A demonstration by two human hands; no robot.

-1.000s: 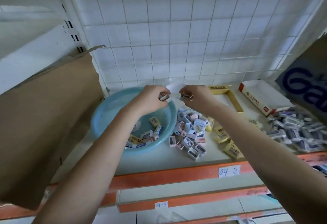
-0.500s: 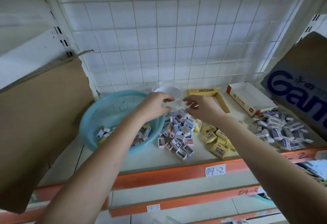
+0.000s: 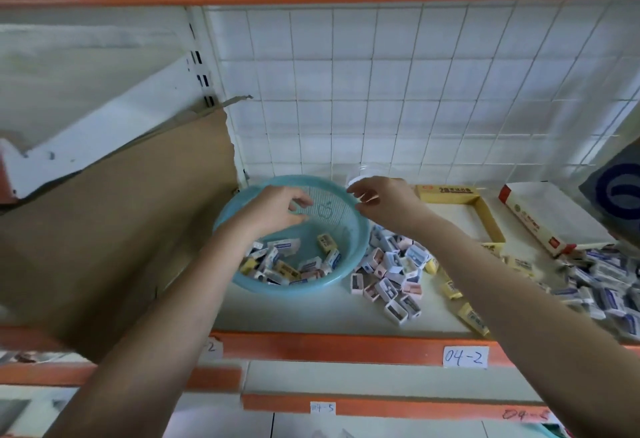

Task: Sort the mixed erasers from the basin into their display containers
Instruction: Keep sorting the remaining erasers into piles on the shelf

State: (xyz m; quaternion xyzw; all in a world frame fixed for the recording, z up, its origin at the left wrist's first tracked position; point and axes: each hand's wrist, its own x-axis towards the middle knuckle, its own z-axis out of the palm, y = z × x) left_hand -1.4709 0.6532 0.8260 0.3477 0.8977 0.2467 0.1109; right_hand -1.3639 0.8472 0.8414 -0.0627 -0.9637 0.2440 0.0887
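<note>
Grips loose, empty: left hand, right hand above round teal mesh basin.

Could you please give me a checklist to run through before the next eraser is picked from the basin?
1. Left hand free: ok, fingers loosely curled, nothing seen in them.
2. Left hand over the basin: ok.
3. Erasers in the basin: ok, many lie at its near side.
4. Right hand free: cannot tell, the clear cup is right behind its fingers.
5. Cup upright: cannot tell, too faint.
6. Yellow box open: ok.
</note>
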